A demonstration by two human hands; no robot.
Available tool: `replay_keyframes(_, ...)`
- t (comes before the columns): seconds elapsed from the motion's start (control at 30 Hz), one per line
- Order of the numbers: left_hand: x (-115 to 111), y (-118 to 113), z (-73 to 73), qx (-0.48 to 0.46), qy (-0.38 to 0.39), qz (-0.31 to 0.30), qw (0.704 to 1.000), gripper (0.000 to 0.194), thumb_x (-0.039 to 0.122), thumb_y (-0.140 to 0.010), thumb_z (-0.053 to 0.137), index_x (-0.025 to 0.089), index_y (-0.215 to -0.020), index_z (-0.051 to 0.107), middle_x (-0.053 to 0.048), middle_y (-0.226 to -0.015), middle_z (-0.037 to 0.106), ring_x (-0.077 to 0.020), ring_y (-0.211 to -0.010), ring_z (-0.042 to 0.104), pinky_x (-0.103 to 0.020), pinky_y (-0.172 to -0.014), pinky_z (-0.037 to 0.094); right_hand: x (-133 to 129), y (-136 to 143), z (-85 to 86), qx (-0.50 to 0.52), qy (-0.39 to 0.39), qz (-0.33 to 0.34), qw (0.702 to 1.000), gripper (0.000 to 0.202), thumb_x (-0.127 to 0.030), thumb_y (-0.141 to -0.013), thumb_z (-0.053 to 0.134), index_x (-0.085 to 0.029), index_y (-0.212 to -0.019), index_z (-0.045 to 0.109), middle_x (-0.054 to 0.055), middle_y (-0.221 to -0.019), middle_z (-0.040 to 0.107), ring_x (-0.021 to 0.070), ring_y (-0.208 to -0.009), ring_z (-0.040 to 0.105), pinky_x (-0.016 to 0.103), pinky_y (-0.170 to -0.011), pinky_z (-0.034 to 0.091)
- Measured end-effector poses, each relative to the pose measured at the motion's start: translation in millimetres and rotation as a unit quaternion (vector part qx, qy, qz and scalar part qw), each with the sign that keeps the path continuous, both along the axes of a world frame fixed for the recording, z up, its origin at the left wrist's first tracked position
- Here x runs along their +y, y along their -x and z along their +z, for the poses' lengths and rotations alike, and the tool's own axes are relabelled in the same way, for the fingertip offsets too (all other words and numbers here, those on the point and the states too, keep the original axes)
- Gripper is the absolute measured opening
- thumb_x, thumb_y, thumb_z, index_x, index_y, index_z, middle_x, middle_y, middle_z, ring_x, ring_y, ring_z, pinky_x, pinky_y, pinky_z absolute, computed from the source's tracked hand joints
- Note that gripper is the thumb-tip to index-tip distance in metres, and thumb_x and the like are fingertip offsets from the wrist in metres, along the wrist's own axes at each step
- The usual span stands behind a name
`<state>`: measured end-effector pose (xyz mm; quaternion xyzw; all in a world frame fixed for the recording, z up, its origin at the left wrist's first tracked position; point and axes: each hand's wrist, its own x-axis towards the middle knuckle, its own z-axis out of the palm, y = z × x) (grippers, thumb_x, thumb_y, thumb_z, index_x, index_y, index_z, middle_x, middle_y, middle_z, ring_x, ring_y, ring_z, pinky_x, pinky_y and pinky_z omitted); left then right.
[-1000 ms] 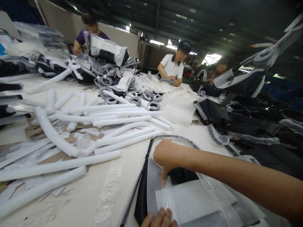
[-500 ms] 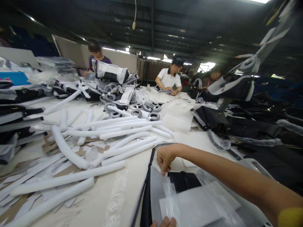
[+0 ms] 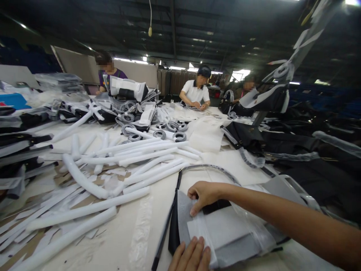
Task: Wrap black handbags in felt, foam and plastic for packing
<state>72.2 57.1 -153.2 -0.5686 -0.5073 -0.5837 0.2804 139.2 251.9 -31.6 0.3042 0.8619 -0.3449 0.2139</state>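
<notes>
A black bag (image 3: 174, 229) lies at the lower right, its front covered by grey sheeting, a white sheet (image 3: 220, 229) and clear plastic film. My left hand (image 3: 191, 256) rests on the near edge of the covering with its fingers extended. Above it, my right hand (image 3: 204, 195) reaches in from the right and pinches the upper edge of the grey sheet (image 3: 183, 209) between thumb and fingers. A dark panel shows partly beneath the right wrist. The bag's handle (image 3: 211, 166) curves behind the right hand.
White foam tubes (image 3: 90, 207) spread across the table's middle and left, beside paper scraps (image 3: 42, 226). Wrapped coils (image 3: 159, 134) lie behind them. Black bags (image 3: 245, 137) are heaped at the right. A person in a white shirt (image 3: 196, 92) works across the table; others are farther back.
My left hand has come farther into view and lies over the covering. My right hand has moved slightly down and now pinches the sheet's edge. The whole view has shifted a little.
</notes>
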Motion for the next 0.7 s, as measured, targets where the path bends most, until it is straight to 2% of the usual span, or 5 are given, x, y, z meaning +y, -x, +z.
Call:
replay_keyframes(0.23,-32,47,34.0,0.216,0.188,-0.127,0.950,0.027,0.021,-0.098,0.053,0.018,-0.120,0.068,-0.002,-0.121,0.072,-0.0161,-0.111,0.069,-0.026,-0.100,0.054,9,0,2.8,0.038,0.014,-0.022,0.999,0.034,-0.043,-0.092,0.060,-0.017,-0.107,0.075,0.004,-0.096,0.076,0.0201,-0.091,0.069,0.026,-0.080,0.051)
replay_keyframes(0.33,-37,47,43.0,0.211,0.211,-0.136,0.945,0.030,0.020,-0.097,0.054,0.017,-0.124,0.066,-0.004,-0.125,0.070,-0.0183,-0.115,0.067,-0.029,-0.099,0.056,-20,-14,14.2,0.095,-0.067,-0.054,0.992,0.055,-0.048,-0.097,0.050,-0.015,-0.140,0.055,0.013,-0.128,0.067,0.0283,-0.119,0.060,0.037,-0.102,0.043)
replay_keyframes(0.43,-39,40,49.7,0.186,0.209,-0.129,0.951,0.029,0.018,-0.098,0.052,0.017,-0.123,0.067,-0.005,-0.122,0.072,-0.0190,-0.112,0.069,-0.031,-0.098,0.057,-53,-34,16.2,0.134,-0.129,-0.041,0.982,0.090,-0.059,-0.084,0.066,-0.017,-0.156,0.030,0.016,-0.155,0.040,0.0338,-0.141,0.038,0.044,-0.116,0.028)
replay_keyframes(0.53,-41,35,53.5,0.159,0.202,-0.112,0.960,0.027,0.018,-0.098,0.052,0.019,-0.118,0.069,-0.006,-0.117,0.074,-0.0192,-0.107,0.071,-0.033,-0.096,0.058,-66,-43,4.2,0.134,-0.177,-0.037,0.974,0.089,-0.056,-0.082,0.071,-0.018,-0.154,0.034,0.016,-0.149,0.049,0.0348,-0.136,0.045,0.047,-0.114,0.031)
replay_keyframes(0.7,-44,37,56.4,0.144,0.227,-0.122,0.955,0.027,0.019,-0.098,0.053,0.020,-0.120,0.068,-0.008,-0.115,0.074,-0.0212,-0.105,0.071,-0.037,-0.095,0.060,-50,-35,-11.4,0.143,-0.179,-0.059,0.972,0.052,-0.042,-0.093,0.062,-0.017,-0.139,0.057,0.014,-0.130,0.066,0.0332,-0.120,0.059,0.043,-0.103,0.043)
